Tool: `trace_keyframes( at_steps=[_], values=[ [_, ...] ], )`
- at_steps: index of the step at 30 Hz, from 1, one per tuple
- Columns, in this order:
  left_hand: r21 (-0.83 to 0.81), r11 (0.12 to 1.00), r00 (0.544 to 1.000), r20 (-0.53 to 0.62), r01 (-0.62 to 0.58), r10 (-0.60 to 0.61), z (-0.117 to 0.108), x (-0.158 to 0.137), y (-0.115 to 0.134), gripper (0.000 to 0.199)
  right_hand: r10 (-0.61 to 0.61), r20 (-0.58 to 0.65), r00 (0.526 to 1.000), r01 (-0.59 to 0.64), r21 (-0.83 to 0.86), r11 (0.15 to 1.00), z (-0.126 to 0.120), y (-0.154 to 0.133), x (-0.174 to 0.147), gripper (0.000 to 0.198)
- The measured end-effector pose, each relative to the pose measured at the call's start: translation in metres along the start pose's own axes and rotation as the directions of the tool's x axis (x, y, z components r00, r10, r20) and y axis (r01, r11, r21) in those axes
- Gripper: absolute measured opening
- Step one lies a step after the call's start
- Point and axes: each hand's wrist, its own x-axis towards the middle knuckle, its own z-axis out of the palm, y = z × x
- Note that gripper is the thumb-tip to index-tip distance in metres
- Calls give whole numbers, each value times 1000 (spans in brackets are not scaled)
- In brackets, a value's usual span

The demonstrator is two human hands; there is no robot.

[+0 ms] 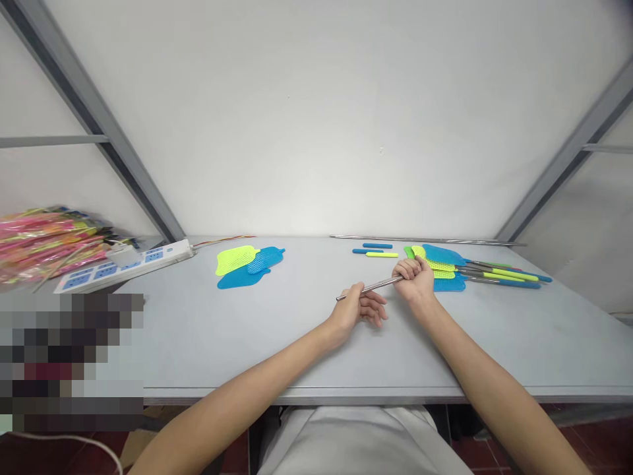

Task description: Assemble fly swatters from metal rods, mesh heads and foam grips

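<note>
A thin metal rod [383, 284] slants above the table between my two hands. My right hand [413, 277] is closed in a fist around its upper right end, so that end is hidden. Near the lower left end, my left hand [353, 307] holds the rod at the thumb, its other fingers loosely curled below. Just right of my right hand lie assembled fly swatters [494, 272] with blue and yellow heads. Behind the hands are two blue handle tubes [377, 246] and a yellow handle tube [382, 254].
Loose swatter heads, yellow [237, 259] and blue [242, 277], lie at the left on the grey table [297, 356]. More metal rods [425, 239] run along the back wall. A white power strip [163, 256] and plastic-wrapped colourful bundles [44, 241] occupy the far left.
</note>
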Motion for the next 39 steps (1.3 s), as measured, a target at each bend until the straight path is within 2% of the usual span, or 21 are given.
trace_keyframes(
  at_steps=[10, 16, 18, 21, 24, 28, 35, 39],
  values=[
    [5, 1000, 1000, 29, -9, 8, -1, 1, -3, 48, 34, -30, 999, -34, -1, 999, -1, 2, -1, 31],
    [118, 992, 996, 86, -44, 34, 4, 0, -3, 51, 44, -60, 997, -45, -22, 999, 6, -9, 0, 28],
    [147, 987, 997, 58, -65, 58, 6, 0, -3, 51, 40, -84, 996, -44, -39, 998, 8, -11, 0, 27],
    [181, 976, 990, -45, -124, 134, 8, -1, -3, 48, 36, -169, 985, -49, -70, 996, 7, -11, 2, 24],
    [263, 944, 961, -139, -199, 241, 8, -2, 0, 43, 18, -289, 957, -49, -102, 994, 4, -11, 5, 20],
    [366, 899, 942, -134, -240, 306, 9, -7, 6, 40, -36, -384, 923, -20, -141, 990, 4, -14, 9, 17],
    [503, 827, 926, -122, -253, 357, 11, -11, 9, 39, -139, -396, 908, 75, -172, 982, 8, -20, 7, 18],
    [615, 741, 906, -99, -270, 412, 10, -10, 9, 37, -145, -382, 913, 86, -168, 982, 7, -24, 8, 21]
  ],
)
